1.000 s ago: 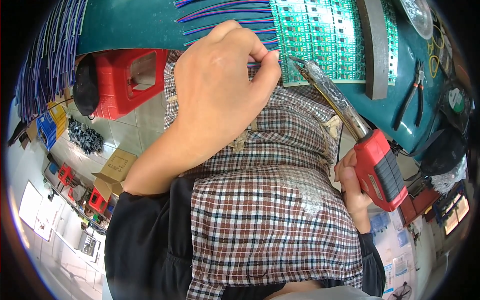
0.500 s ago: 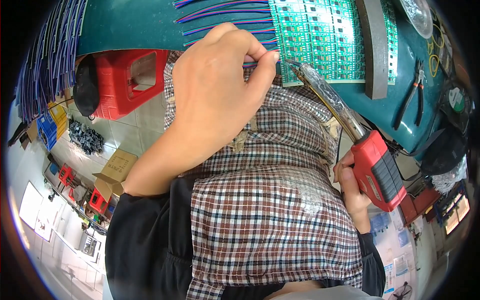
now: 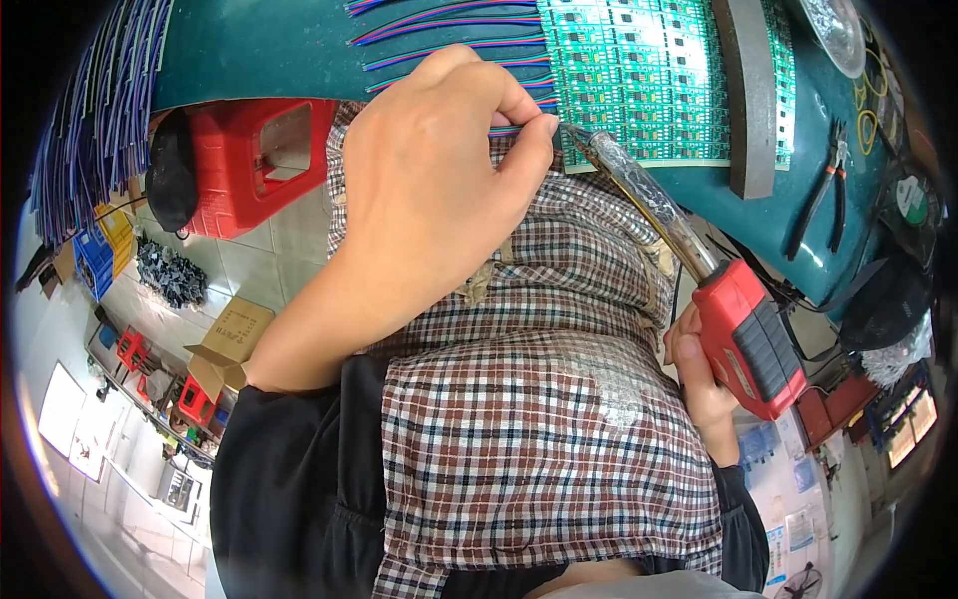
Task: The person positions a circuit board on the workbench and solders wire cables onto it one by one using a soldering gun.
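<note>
My left hand (image 3: 429,170) pinches the end of a thin multicoloured ribbon wire (image 3: 507,132) between thumb and forefinger, at the near left corner of a green circuit board panel (image 3: 644,85). Most of that wire is hidden behind the hand. In my right hand (image 3: 704,384) is a red and black soldering iron (image 3: 750,334), its long metal shaft slanting up and left. The dark tip lies by the board's left edge, just right of my left fingertips; whether it touches the wire I cannot tell. Several other ribbon wires (image 3: 459,45) extend leftward from the same edge.
A dark metal bar (image 3: 746,100) lies across the panel. To its right are pliers (image 3: 833,190) and a clear dish (image 3: 833,35). Many wires (image 3: 100,120) hang over the table's left side. Below stand a red stool (image 3: 230,190) and a cardboard box (image 3: 235,334).
The soldering iron has shifted slightly left, and its tip is closer to my left fingertips. My left thumb and forefinger have moved slightly toward me, still pinching.
</note>
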Demonstrator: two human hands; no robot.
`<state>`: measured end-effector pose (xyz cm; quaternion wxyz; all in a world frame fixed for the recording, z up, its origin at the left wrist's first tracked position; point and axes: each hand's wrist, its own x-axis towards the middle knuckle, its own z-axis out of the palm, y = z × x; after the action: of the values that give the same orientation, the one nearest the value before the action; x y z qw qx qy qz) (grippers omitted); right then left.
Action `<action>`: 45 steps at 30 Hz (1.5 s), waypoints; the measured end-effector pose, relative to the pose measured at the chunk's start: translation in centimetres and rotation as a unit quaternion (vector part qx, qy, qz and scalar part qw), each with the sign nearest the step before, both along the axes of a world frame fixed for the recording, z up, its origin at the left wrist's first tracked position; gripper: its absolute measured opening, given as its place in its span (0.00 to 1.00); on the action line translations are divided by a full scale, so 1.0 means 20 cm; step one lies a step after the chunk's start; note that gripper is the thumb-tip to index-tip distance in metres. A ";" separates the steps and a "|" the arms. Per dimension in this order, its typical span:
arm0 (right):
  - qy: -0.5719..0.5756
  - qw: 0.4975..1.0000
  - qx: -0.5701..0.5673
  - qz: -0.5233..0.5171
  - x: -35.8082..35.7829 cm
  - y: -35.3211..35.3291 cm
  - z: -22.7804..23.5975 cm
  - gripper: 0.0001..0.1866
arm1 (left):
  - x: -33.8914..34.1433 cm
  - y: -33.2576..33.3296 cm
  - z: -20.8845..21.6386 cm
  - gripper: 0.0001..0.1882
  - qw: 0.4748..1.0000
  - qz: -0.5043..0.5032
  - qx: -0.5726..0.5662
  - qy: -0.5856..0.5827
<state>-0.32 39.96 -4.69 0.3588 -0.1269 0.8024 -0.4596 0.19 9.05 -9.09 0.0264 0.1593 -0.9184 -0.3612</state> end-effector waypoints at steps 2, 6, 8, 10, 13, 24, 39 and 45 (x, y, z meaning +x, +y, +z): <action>0.000 1.000 0.019 0.010 0.00 0.00 0.00 0.07 | 0.00 0.00 0.01 0.07 1.000 0.003 0.007 -0.011; 0.014 1.000 0.011 0.003 0.00 -0.02 0.01 0.07 | -0.01 0.00 0.01 0.07 1.000 0.002 0.008 -0.006; 0.025 1.000 0.013 0.003 -0.01 -0.03 0.02 0.05 | -0.01 0.00 0.01 0.07 1.000 0.004 0.010 -0.010; 0.031 0.999 0.013 -0.007 -0.01 -0.05 0.02 0.05 | -0.01 0.00 0.01 0.07 1.000 0.002 0.007 -0.010; 0.044 0.999 0.025 -0.014 0.01 -0.05 0.03 0.07 | -0.01 0.00 0.01 0.07 1.000 0.004 0.010 -0.011; 0.041 0.999 0.019 -0.030 0.01 -0.02 0.01 0.10 | 0.01 0.01 -0.03 0.09 0.999 0.008 0.016 0.040; 0.018 0.994 -0.050 -0.096 0.02 -0.04 -0.01 0.13 | -0.09 -0.12 0.10 0.05 0.987 -0.098 -0.105 0.071; 0.073 0.997 -0.010 -0.023 0.05 0.03 -0.04 0.14 | -0.49 -0.41 -0.01 0.09 0.964 -0.006 -0.193 0.181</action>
<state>0.61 40.57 -5.48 0.2877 -0.1451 0.8244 -0.4653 -9.51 0.94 -9.19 0.2201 0.0783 -0.9516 -0.1997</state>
